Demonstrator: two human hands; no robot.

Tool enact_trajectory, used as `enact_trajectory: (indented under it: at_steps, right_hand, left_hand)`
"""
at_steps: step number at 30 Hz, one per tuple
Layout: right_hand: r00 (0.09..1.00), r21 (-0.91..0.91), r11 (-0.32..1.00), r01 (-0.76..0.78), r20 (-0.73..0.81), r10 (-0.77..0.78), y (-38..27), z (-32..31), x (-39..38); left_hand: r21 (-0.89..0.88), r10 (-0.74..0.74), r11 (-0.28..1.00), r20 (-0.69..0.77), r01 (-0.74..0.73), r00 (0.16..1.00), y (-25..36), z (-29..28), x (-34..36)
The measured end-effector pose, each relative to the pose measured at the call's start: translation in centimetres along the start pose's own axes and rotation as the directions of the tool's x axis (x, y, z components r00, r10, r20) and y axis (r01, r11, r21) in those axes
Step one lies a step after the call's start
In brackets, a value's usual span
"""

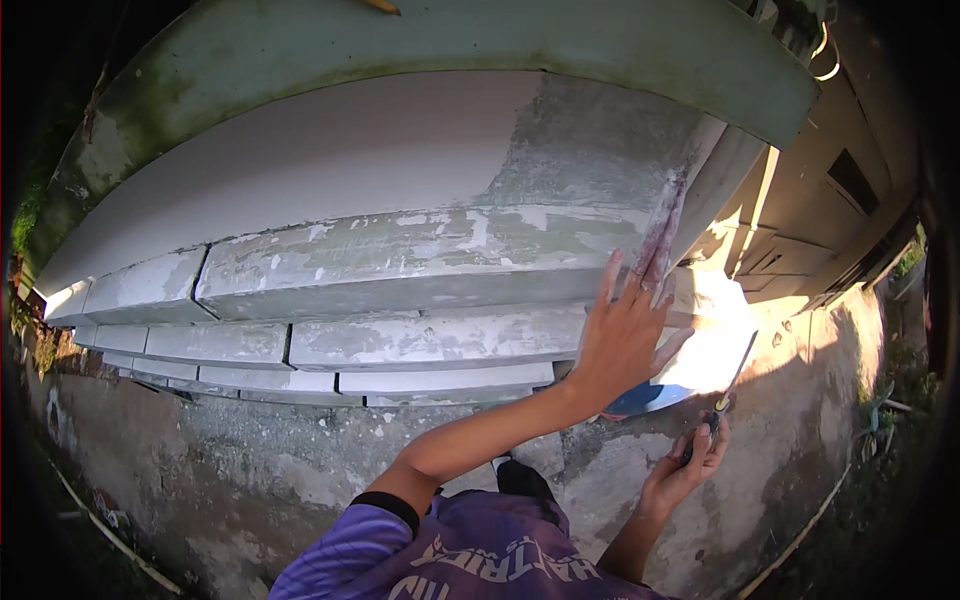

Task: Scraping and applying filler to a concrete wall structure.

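One tool (716, 415) hides partly in the right hand (685, 472).

Harsh glare (712, 340) at right (detail washed out); bowed edges, black corners.

Head view, one: wide fisheye, left of worn pair, looking down on left hand (622, 335) and right hand (690, 465), both near

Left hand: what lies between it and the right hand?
In the head view, a curved blue object, beside bright glare, shows between left hand and right hand.
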State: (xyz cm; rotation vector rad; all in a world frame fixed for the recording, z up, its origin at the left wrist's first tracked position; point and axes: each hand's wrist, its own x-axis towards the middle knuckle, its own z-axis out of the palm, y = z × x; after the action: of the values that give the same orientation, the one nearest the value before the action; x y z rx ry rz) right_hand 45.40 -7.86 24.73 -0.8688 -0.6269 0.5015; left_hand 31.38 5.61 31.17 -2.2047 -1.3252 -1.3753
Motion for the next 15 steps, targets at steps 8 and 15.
enact_trajectory:
  at_steps: [8,15]
  right_hand:
    - [0.990,-0.100,0.991,0.085,-0.104,-0.095,-3.4,-2.9,-5.5]
    - [0.987,-0.217,0.976,0.006,-0.157,-0.041,-4.5,-4.6,-10.9]
  left_hand:
    - [-0.152,0.264,0.954,0.027,-0.257,0.964,0.7,2.3,-9.4]
    - [-0.262,0.064,0.965,0.137,-0.026,0.988,-4.5,0.3,-18.9]
